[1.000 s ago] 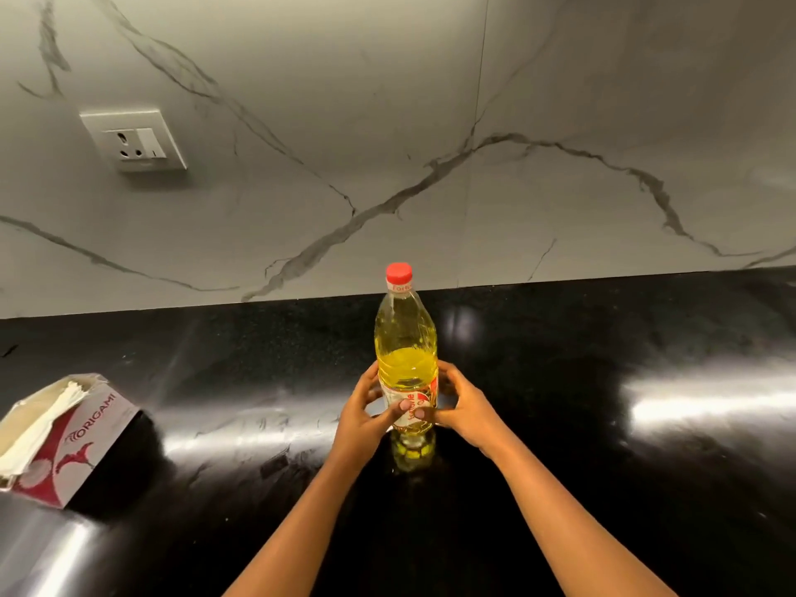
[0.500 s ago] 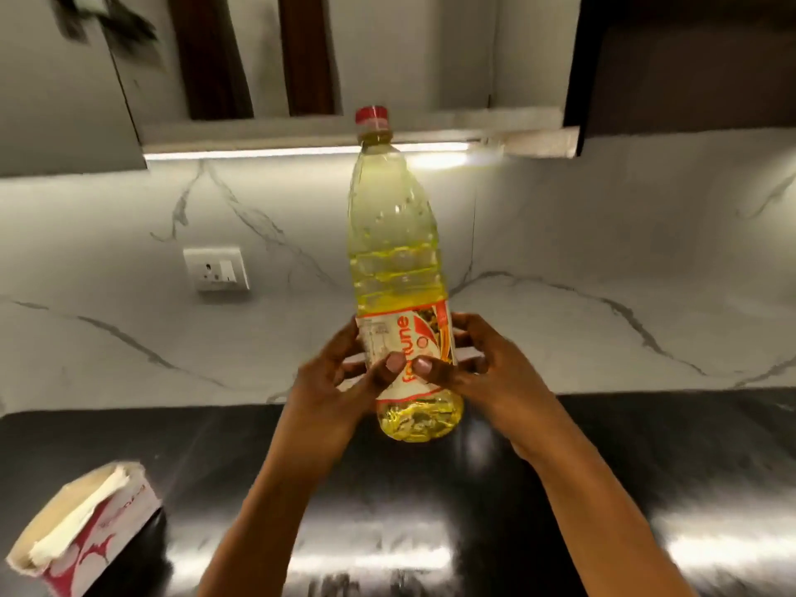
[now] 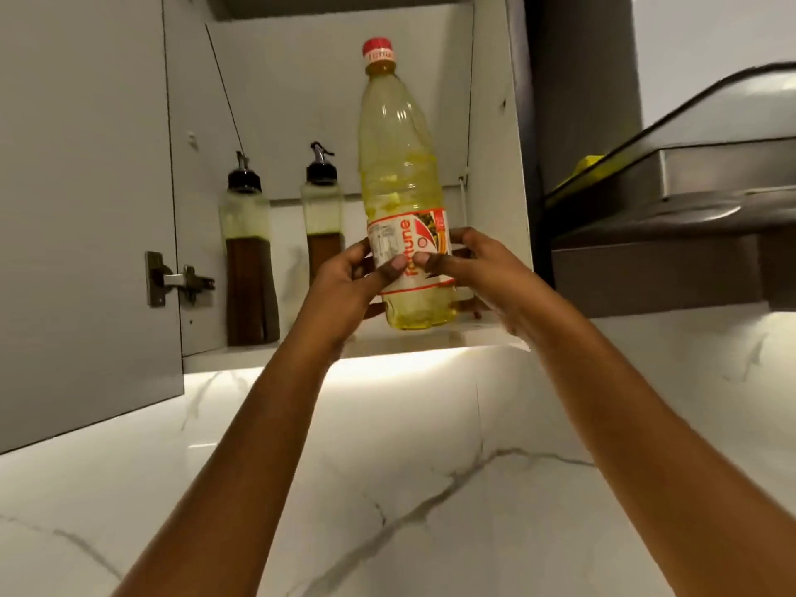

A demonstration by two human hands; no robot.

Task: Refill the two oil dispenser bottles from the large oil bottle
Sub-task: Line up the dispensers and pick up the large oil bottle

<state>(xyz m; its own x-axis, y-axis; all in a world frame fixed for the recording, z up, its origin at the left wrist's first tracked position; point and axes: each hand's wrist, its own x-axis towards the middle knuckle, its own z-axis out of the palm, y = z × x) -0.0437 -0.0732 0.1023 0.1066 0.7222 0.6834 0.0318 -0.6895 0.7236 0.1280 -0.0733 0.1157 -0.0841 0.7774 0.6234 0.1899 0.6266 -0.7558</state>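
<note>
gripping the oil bottle (image 3: pixel 398 165) low, your left hand (image 3: pixel 344 286) and right hand (image 3: pixel 486 273) curl round it to balance it upright.

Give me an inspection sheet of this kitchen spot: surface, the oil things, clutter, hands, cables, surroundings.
Surface: cabinet shelf, white, with a light strip beneath it; countertop out of view.
Job's things: large oil bottle upright, red cap on, partly full; left dispenser bottle and right dispenser bottle stand on the shelf with black pourers fitted.
Clutter: nothing seen.
Hands: left hand and right hand both grip the large oil bottle at its label.
Cables: nothing seen.
Surroundings: open cabinet door, range hood, marble backsplash.
</note>
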